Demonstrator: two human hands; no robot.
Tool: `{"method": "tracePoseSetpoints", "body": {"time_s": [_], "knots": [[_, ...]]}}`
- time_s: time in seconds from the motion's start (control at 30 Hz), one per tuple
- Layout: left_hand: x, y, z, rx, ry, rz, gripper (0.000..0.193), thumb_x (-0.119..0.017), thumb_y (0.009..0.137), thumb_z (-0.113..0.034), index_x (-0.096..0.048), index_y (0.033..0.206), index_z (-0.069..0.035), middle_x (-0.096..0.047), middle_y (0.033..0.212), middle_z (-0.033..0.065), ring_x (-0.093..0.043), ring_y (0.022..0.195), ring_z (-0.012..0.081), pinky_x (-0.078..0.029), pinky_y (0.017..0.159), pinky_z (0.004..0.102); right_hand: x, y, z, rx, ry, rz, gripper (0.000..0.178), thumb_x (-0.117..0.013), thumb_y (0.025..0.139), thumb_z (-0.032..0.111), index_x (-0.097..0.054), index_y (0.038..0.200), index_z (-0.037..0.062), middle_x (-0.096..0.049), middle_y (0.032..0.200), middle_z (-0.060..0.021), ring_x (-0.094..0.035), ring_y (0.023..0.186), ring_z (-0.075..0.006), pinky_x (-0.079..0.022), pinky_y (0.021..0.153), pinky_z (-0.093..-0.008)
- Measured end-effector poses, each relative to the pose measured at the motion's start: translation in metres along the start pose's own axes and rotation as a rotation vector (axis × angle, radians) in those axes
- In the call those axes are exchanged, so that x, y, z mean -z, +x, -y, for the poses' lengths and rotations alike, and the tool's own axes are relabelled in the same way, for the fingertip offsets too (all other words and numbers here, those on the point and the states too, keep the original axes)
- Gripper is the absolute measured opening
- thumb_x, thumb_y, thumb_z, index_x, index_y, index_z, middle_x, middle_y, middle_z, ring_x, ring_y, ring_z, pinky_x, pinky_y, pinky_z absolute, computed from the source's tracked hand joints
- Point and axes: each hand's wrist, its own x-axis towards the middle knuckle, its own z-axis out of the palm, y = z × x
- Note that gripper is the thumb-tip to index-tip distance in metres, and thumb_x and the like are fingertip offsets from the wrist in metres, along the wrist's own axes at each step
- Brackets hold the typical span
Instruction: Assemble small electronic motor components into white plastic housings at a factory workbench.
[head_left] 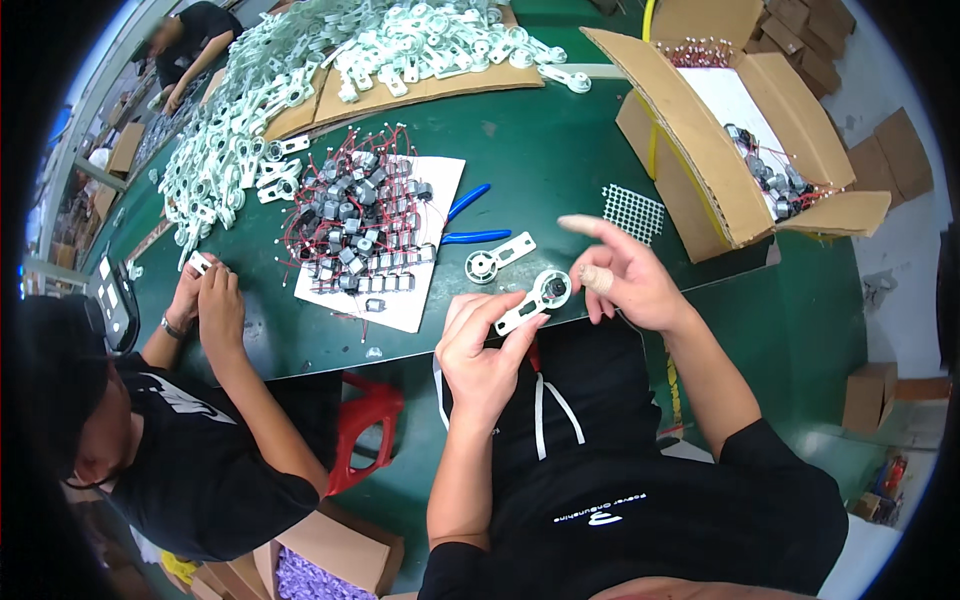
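Observation:
My left hand (pixel 478 352) is closed on a pale plastic housing (pixel 521 314), pinching its slotted handle between thumb and fingers over the table's front edge. A dark round part sits inside the housing's ring end. Just to the right of that ring is my right hand (pixel 640 285), its fingers apart and the index finger stretched out. A bandage wraps one of its fingers, and I see nothing held there. On the table beyond my left hand lies another pale housing (pixel 482 266) with a ring end. Blue-handled pliers (pixel 476 238) lie behind it, their jaws hidden.
Small motors with red wires (pixel 350 205) are heaped on a white sheet (pixel 440 190). Pale housings (pixel 400 50) pile up behind. A white grid piece (pixel 633 214) lies near an open carton (pixel 660 150) of motors. At left, a co-worker's hands (pixel 205 285) hold a pale part.

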Motion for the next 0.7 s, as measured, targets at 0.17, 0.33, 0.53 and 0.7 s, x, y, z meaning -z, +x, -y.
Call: {"method": "tracePoseSetpoints", "body": {"time_s": [0.17, 0.33, 0.53, 0.7], "knots": [[-0.006, 0.0, -0.01, 0.014, 0.019, 0.057, 0.039, -0.104, 0.081, -0.002, -0.089, 0.117, -0.001, -0.085, 0.103, 0.0118, -0.076, 0.097, 0.0283, -0.062, 0.086, 0.0397, -0.016, -0.003, -0.01, -0.263, 0.322, 0.086, 0.045, -0.066, 0.126, 0.034, -0.068, 0.161, 0.006, -0.081, 0.091, -0.0106, -0.07, 0.054, -0.01, -0.044, 0.046, -0.0211], [-0.011, -0.003, -0.009, 0.123, -0.029, 0.067, 0.039, -0.105, 0.082, -0.002, -0.089, 0.118, 0.0, -0.083, 0.099, 0.0115, -0.074, 0.088, 0.0246, -0.06, 0.081, 0.0368, -0.02, -0.007, -0.023, -0.253, 0.315, 0.059, 0.039, -0.064, 0.126, 0.028, -0.069, 0.154, 0.0018, -0.079, 0.087, -0.0121, -0.069, 0.052, -0.0114, -0.041, 0.043, -0.0221], [-0.009, -0.006, -0.014, 0.301, -0.104, 0.089, 0.038, -0.104, 0.086, -0.003, -0.089, 0.121, 0.001, -0.078, 0.095, 0.0062, -0.071, 0.085, 0.0141, -0.057, 0.077, 0.0309, -0.021, -0.012, -0.029, -0.15, 0.341, 0.082, 0.038, -0.068, 0.125, 0.031, -0.071, 0.15, 0.0033, -0.079, 0.087, -0.0108, -0.068, 0.053, -0.0107, -0.046, 0.047, -0.0225], [-0.012, -0.011, -0.009, 0.379, -0.168, 0.09, 0.037, -0.103, 0.088, -0.003, -0.089, 0.122, 0.001, -0.078, 0.098, 0.0056, -0.071, 0.087, 0.0125, -0.057, 0.078, 0.03, -0.021, -0.011, -0.012, -0.197, 0.094, -0.009, 0.035, -0.07, 0.123, 0.024, -0.071, 0.151, 0.0025, -0.08, 0.092, -0.0087, -0.07, 0.057, -0.0101, -0.05, 0.052, -0.024]]}}
